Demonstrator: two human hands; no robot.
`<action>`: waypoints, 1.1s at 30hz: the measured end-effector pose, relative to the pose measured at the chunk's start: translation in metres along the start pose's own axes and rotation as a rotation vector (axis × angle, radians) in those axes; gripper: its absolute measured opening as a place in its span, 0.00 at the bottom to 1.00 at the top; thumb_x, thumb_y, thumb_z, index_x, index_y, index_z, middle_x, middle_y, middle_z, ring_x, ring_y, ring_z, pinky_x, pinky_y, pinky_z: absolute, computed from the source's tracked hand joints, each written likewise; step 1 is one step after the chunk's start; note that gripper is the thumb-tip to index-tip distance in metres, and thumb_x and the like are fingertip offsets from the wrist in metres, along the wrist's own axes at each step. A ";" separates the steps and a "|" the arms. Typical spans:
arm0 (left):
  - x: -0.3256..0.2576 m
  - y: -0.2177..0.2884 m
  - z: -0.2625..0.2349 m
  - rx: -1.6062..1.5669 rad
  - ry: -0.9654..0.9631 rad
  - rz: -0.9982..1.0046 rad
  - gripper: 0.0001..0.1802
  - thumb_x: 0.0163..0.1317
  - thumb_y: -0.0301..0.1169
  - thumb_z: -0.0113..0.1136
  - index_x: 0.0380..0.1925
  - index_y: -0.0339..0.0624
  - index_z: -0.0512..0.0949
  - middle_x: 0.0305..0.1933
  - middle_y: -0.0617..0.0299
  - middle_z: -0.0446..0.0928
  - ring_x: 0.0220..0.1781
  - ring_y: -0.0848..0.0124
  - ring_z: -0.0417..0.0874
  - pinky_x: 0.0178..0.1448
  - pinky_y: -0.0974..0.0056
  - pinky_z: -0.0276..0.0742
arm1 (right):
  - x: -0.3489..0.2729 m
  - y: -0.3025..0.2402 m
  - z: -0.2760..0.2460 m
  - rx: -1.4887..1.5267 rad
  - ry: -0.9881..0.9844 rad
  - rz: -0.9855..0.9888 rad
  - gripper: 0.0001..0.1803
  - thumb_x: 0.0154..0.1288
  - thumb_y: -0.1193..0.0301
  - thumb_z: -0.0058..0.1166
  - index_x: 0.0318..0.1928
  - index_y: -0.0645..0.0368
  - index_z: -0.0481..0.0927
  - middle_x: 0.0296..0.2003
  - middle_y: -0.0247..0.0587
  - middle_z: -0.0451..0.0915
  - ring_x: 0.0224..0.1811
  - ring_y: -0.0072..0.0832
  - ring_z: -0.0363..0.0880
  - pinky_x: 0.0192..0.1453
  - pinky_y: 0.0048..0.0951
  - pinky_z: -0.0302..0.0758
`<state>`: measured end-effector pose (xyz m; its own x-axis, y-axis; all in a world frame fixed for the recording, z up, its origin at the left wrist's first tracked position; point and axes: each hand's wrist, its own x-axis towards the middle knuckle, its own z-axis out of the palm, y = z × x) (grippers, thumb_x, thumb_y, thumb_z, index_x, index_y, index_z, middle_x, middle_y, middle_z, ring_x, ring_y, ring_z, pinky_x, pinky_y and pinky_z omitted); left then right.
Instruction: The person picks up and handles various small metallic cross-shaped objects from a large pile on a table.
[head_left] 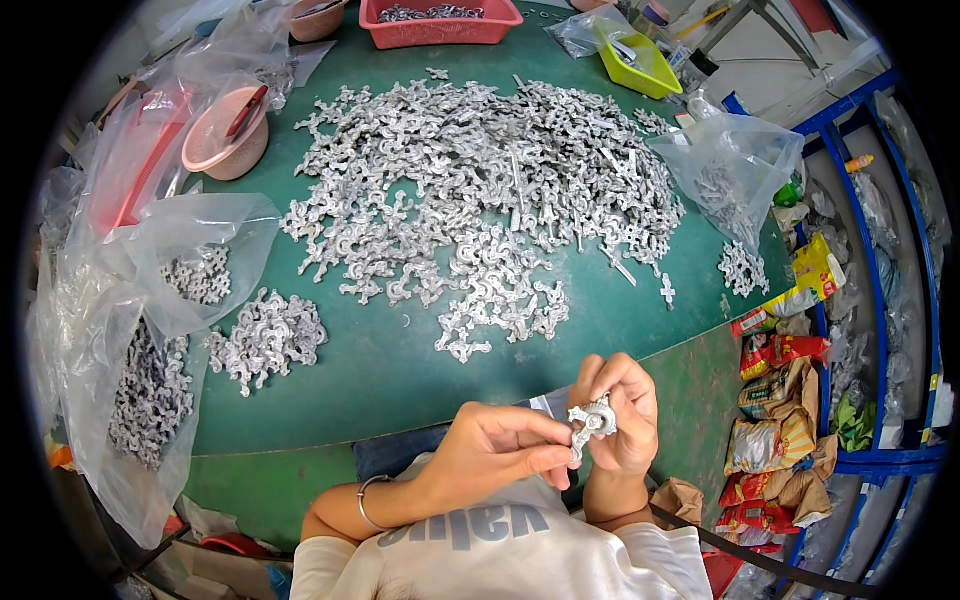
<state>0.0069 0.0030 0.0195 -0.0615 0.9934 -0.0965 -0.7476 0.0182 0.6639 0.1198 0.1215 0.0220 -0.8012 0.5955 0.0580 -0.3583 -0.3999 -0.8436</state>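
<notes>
A small silver-grey metal casting point(592, 422), cross-like with a round ring at its middle, is held up close to my body, past the table's near edge. My left hand point(510, 442) pinches its lower left side between thumb and fingers. Around its upper right side, the fingers of my right hand point(622, 415) are bent and closed. Parts of the casting are hidden by the fingertips. Farther off, a large heap of similar grey castings point(460, 170) spreads over the green table point(380, 385).
A smaller pile of castings point(268, 340) lies left, beside clear plastic bags point(240, 225) holding more. A pink bowl point(228, 135), red basket point(440, 32) and yellow-green basket point(640, 68) stand farther back. At right are a plastic bag point(735, 150) and blue shelving point(880, 460).
</notes>
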 end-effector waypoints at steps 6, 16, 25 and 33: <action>0.000 0.000 0.000 0.003 -0.008 -0.005 0.08 0.57 0.22 0.54 0.36 0.27 0.74 0.31 0.55 0.77 0.30 0.72 0.79 0.35 0.71 0.76 | 0.000 -0.001 0.000 -0.003 0.004 0.007 0.11 0.59 0.67 0.49 0.29 0.64 0.71 0.24 0.40 0.69 0.25 0.20 0.61 0.27 0.19 0.56; 0.001 -0.002 -0.001 0.014 -0.022 -0.024 0.08 0.55 0.21 0.55 0.35 0.27 0.74 0.32 0.55 0.77 0.30 0.72 0.79 0.34 0.71 0.76 | -0.001 -0.001 0.000 0.022 0.014 0.053 0.10 0.59 0.69 0.47 0.29 0.65 0.71 0.24 0.41 0.69 0.25 0.21 0.62 0.28 0.20 0.58; 0.001 -0.001 0.000 -0.021 -0.033 -0.051 0.09 0.52 0.18 0.57 0.35 0.28 0.74 0.33 0.54 0.76 0.31 0.71 0.80 0.37 0.70 0.78 | 0.000 -0.001 -0.001 0.038 -0.010 0.083 0.10 0.58 0.70 0.46 0.28 0.67 0.71 0.25 0.43 0.70 0.26 0.21 0.64 0.29 0.20 0.59; 0.002 -0.001 -0.001 -0.018 -0.041 -0.049 0.10 0.53 0.18 0.57 0.36 0.27 0.73 0.34 0.54 0.76 0.33 0.71 0.79 0.38 0.69 0.78 | 0.000 -0.001 -0.001 0.020 -0.025 0.065 0.09 0.58 0.71 0.47 0.28 0.67 0.71 0.25 0.42 0.70 0.26 0.21 0.64 0.29 0.21 0.60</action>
<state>0.0068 0.0044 0.0174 0.0020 0.9952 -0.0979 -0.7611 0.0650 0.6453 0.1205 0.1228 0.0220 -0.8348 0.5502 0.0173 -0.3144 -0.4508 -0.8354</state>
